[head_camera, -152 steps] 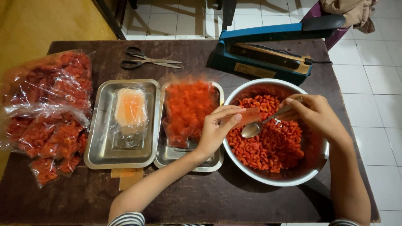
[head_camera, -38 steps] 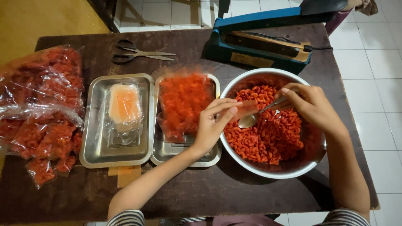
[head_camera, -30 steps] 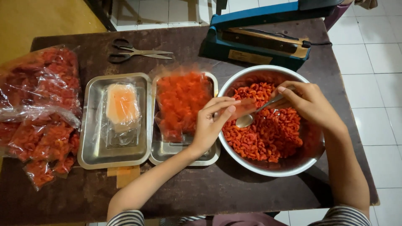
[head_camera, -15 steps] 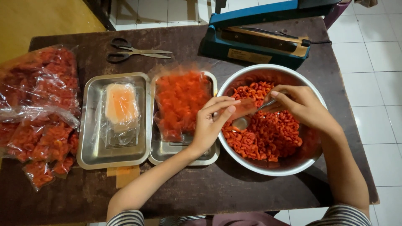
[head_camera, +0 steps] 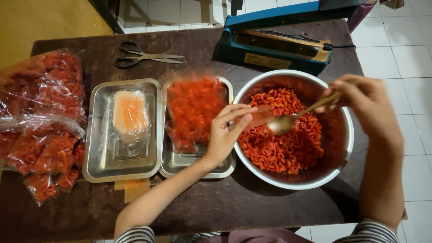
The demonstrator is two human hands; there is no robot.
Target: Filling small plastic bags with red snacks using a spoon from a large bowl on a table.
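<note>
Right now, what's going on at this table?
A person is spooning red-orange snack pieces from a steel bowl. The right hand holds a spoon above the pieces; the left hand pinches a small clear bag open at the spoon's tip. One tray holds filled bags, another a stack of empty ones. Scissors and a blue heat sealer lie behind.

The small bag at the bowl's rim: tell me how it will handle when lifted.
The bag is thin clear film pinched by the left hand, so probably floppy and light. It looks nearly empty; it would likely sag once filled, and may be slippery.
</note>
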